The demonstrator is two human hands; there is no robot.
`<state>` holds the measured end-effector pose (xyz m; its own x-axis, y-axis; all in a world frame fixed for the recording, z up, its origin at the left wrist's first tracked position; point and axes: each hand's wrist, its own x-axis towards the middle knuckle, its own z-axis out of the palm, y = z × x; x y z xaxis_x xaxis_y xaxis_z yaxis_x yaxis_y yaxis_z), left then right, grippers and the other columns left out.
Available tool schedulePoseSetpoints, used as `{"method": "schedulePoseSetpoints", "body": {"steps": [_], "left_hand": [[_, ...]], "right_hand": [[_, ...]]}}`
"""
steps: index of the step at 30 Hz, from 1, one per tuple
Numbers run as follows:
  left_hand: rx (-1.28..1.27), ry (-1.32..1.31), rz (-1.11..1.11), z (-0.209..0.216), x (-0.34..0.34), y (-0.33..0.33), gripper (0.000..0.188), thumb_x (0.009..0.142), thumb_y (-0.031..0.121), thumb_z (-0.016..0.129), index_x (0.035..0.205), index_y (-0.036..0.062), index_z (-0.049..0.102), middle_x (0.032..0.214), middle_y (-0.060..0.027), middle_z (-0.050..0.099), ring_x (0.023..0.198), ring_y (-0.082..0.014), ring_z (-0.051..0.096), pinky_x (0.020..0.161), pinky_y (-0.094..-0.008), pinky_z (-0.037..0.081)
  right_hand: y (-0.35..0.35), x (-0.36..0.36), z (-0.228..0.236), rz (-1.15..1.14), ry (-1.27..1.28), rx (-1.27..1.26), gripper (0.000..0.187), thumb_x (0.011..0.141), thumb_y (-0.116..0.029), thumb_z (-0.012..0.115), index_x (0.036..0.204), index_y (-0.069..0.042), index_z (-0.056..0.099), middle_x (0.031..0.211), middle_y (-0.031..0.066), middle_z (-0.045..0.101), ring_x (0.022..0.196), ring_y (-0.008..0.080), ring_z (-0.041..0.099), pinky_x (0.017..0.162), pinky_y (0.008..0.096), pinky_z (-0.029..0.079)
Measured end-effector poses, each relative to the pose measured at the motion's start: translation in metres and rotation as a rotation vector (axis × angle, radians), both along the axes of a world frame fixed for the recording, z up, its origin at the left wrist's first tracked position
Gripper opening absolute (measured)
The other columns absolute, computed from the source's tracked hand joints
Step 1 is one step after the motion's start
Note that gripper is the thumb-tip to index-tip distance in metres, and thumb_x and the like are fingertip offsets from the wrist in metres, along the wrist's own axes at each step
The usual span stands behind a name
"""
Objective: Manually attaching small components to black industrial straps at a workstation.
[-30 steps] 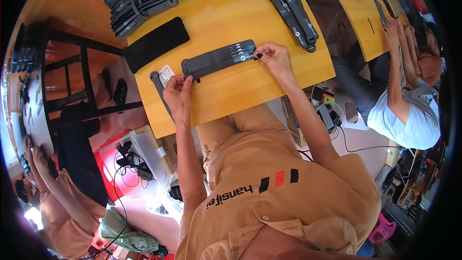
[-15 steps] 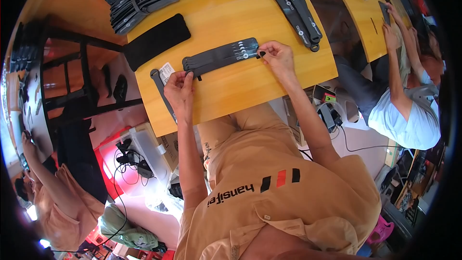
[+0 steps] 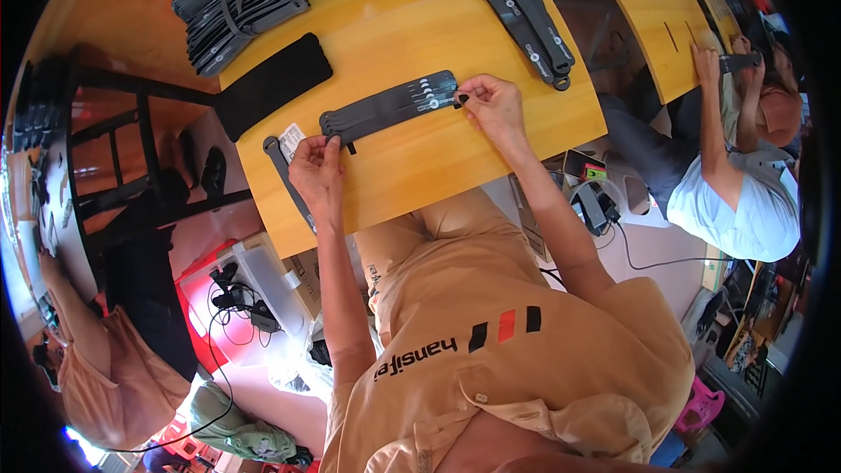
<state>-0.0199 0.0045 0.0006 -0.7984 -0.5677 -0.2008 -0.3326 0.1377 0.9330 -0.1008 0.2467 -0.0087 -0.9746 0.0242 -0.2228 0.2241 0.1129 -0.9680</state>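
A fanned stack of flat black straps with pale printed marks lies across the table in front of me. My left hand pinches the near corner of its left end between thumb and fingertips. At the other end, my right hand has thumb and forefinger closed on the near right corner. A small dark tab sticks out under the edge near my left fingers. Just left of that hand lies a single black strap, with a white printed label beside it.
A black cloth pouch lies at the left of the yellow table. Behind it stands a tied pile of black straps. Several loose straps lie at the far right. A co-worker sits at another table; someone else is at far left.
The whole view has shifted slightly, moving the table a little leftward. Both my hands keep their hold on the strap stack. The co-worker's hands at right now hold a dark strap sideways.
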Motion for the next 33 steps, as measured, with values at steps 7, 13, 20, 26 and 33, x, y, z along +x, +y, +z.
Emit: {"method": "schedulePoseSetpoints", "body": {"steps": [7,13,20,26,33], "left_hand": [[-0.046,-0.002,-0.014,0.001,-0.002,-0.003,0.013,0.08,0.008,0.066,0.081,-0.0025,0.058,0.063,-0.0022,0.056,0.047,-0.0063,0.046,0.041,-0.0205,0.037],[-0.051,0.021,0.002,-0.001,0.001,0.001,0.012,0.079,0.006,0.066,0.08,-0.0029,0.058,0.063,-0.0028,0.056,0.047,-0.0066,0.047,0.042,-0.0204,0.036],[-0.058,0.007,0.014,0.005,0.0,0.003,0.012,0.08,0.006,0.066,0.079,-0.0024,0.058,0.063,-0.0027,0.056,0.047,-0.0061,0.047,0.041,-0.0202,0.036],[-0.039,0.012,0.012,0.0,0.0,0.001,0.012,0.079,0.007,0.066,0.078,-0.0021,0.057,0.063,-0.0027,0.056,0.046,-0.0062,0.047,0.04,-0.0203,0.037],[-0.035,0.021,0.021,0.001,-0.001,0.002,0.013,0.08,0.008,0.066,0.078,-0.002,0.057,0.063,-0.0023,0.055,0.047,-0.0061,0.046,0.04,-0.02,0.037]], "right_hand": [[-0.003,-0.001,0.006,-0.002,-0.027,0.035,0.003,0.074,0.002,0.064,0.076,0.002,0.062,0.06,0.0023,0.057,0.046,0.0062,0.051,0.037,0.0203,0.038],[-0.002,0.001,0.004,-0.012,-0.021,0.015,0.002,0.074,0.004,0.063,0.075,0.003,0.062,0.058,0.0027,0.056,0.044,0.0069,0.05,0.036,0.0212,0.037],[-0.001,0.003,0.006,-0.011,-0.026,-0.013,0.004,0.074,0.006,0.059,0.076,0.004,0.062,0.059,0.0031,0.055,0.045,0.0073,0.051,0.037,0.0213,0.039],[-0.002,0.004,0.012,-0.013,-0.048,-0.031,0.008,0.074,0.006,0.056,0.079,0.004,0.062,0.062,0.0033,0.056,0.047,0.0077,0.052,0.04,0.021,0.042],[-0.001,0.003,0.007,-0.027,-0.03,-0.02,0.01,0.074,0.006,0.056,0.081,0.004,0.063,0.062,0.0034,0.056,0.048,0.0078,0.053,0.042,0.0203,0.044]]}}
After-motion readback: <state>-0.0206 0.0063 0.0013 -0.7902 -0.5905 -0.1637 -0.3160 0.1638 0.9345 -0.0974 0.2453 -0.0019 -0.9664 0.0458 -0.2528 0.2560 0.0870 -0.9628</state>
